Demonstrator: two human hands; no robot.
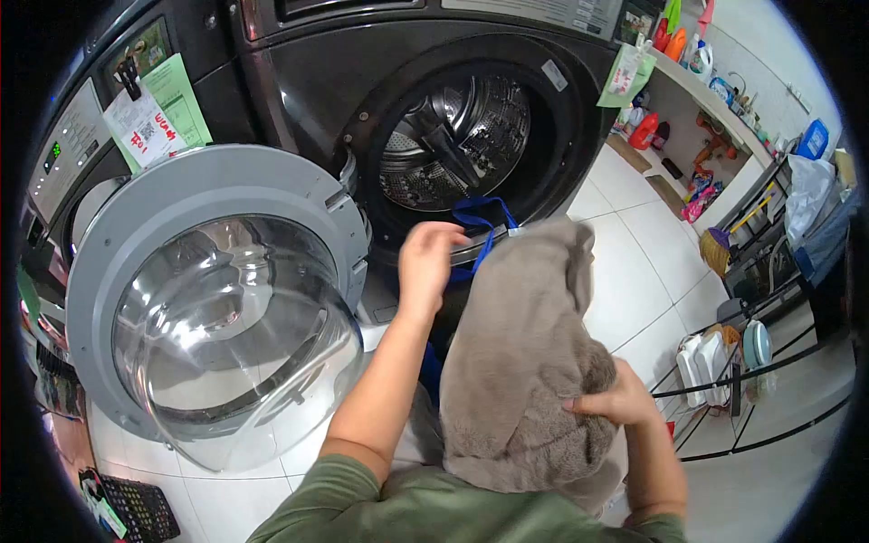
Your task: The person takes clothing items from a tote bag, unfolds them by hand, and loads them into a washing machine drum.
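Observation:
My right hand (620,398) grips a thick, fuzzy grey-brown blanket (516,326), thumb on top and fingers behind its edge. The cloth hangs bunched in front of my body, its upper end near the washing machine's door opening. My left hand (428,264) is raised beside the cloth, fingers loosely bent and apart, with nothing visible in them. Just past its fingertips a blue strap (493,237) loops over the lower rim of the opening. The steel drum (453,136) shows inside the dark front-loading washing machine (308,100), and no laundry is visible in it.
The round glass door (217,308) swings wide at my left. Another machine with a lit panel (63,154) stands beyond it. A black basket (136,507) sits at lower left. Bottles (697,59) line a shelf at right, above a broom (720,244) and wire rack (751,389).

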